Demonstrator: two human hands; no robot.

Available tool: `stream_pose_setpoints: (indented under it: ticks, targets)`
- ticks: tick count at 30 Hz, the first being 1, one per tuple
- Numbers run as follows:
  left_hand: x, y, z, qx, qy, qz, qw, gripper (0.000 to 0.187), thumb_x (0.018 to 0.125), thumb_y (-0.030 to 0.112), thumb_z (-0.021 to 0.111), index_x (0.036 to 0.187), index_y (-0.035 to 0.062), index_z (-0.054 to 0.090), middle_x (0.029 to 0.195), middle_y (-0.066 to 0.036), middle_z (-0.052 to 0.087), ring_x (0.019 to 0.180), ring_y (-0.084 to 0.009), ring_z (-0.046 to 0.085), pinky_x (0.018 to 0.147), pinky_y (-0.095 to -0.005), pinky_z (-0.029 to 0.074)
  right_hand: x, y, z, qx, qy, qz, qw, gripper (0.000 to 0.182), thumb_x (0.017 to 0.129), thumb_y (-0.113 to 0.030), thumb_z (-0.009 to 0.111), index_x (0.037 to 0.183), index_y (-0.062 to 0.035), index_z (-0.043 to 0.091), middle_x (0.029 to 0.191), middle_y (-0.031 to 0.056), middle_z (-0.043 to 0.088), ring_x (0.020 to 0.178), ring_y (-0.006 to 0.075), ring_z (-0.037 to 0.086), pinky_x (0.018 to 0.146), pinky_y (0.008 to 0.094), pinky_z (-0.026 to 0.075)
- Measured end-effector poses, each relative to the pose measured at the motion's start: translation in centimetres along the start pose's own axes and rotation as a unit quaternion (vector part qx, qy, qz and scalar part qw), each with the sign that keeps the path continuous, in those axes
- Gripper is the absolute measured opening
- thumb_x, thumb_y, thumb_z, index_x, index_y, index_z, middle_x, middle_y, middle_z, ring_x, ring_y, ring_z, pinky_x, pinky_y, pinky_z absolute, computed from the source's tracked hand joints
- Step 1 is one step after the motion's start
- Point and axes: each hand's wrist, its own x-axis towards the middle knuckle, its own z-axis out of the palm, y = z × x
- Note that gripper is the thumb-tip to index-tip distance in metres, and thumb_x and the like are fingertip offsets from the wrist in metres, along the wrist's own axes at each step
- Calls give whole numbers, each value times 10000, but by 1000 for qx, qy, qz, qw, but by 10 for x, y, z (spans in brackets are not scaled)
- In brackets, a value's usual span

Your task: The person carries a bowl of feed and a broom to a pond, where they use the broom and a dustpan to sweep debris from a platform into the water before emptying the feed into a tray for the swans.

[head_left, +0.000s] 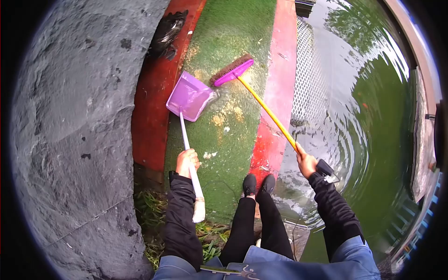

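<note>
My left hand (187,162) is closed around the white handle of a purple dustpan (190,97). The pan rests on the green mat, its open side facing right, and the handle's worn lower end passes beside my forearm. In my right hand (306,163) is the yellow-orange stick of a broom (235,72). Its magenta head with brown bristles lies above and to the right of the pan, bristles turned up and left. Scattered yellowish crumbs (228,113) lie on the mat below the broom head and right of the pan.
A dark-feathered bird (168,32) is on the red board (151,102) at upper left. A grey rock wall (79,126) fills the left side. Green water (382,116) lies right of the walkway, with a white mesh panel (304,70) along its edge. Plants (154,207) grow below.
</note>
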Motion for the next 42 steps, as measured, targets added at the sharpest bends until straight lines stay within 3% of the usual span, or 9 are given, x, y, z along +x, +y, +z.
stream_pose_setpoints:
  ticks: [12,14,21,25,28,33,35,37,42]
  targets:
    - [-23,-28,34,293,166,143,931,215,785,88,463,983,56,388,562,-10,410,362,-98,373,307,-259,309,114,-97,62,79,66,79,992,421,821,-216,516,1231,-272,434,536,150,523,476,298,545,455,435,397]
    - [-32,-34,34,341,199,181,901,342,761,73,448,1086,15,357,571,-22,409,347,-106,365,301,-265,303,90,-33,95,158,198,-85,964,469,786,-129,529,1230,-250,441,567,180,525,470,288,537,450,389,398]
    - [-32,-42,12,337,181,222,897,304,782,74,450,1073,51,369,551,-15,391,326,-95,351,282,-260,288,-96,45,-100,118,-9,-78,990,427,823,-159,505,1243,-190,439,744,179,602,628,287,600,553,377,445]
    - [-40,-48,26,317,184,197,909,302,783,69,455,1075,45,380,574,-18,409,338,-96,368,293,-256,304,-89,16,-171,286,-218,262,896,388,849,-126,478,1234,-85,438,1077,122,586,1008,202,552,834,300,416]
    - [-36,-57,22,317,178,213,907,290,793,72,476,1072,47,400,591,-18,426,346,-94,384,300,-250,315,-29,14,-134,214,-64,38,974,376,854,-174,465,1218,-81,446,1110,168,548,1061,249,518,867,307,392]
    - [-47,-57,35,346,210,180,896,261,802,84,467,1051,58,393,555,-8,397,335,-87,360,281,-247,286,126,-47,-55,91,33,47,994,382,816,-202,469,1194,-154,475,902,194,594,820,314,586,709,415,441]
    - [-52,-56,40,348,214,174,896,264,799,86,471,1050,49,397,565,-16,409,338,-90,369,283,-246,294,113,-16,14,87,255,-94,958,424,823,-258,490,1240,-302,427,655,190,585,494,316,546,501,471,396]
    - [-48,-60,38,352,215,174,894,280,797,78,466,1063,53,384,556,-21,407,332,-100,374,282,-256,302,77,49,59,171,86,62,980,416,809,-173,513,1203,-298,469,584,182,537,491,284,544,521,399,427]
    - [-59,-64,35,317,226,136,911,275,777,67,455,1040,54,376,554,-30,397,330,-115,381,285,-276,315,-103,113,-47,58,45,28,997,460,822,-198,506,1256,-307,401,565,139,538,447,245,527,443,365,406]
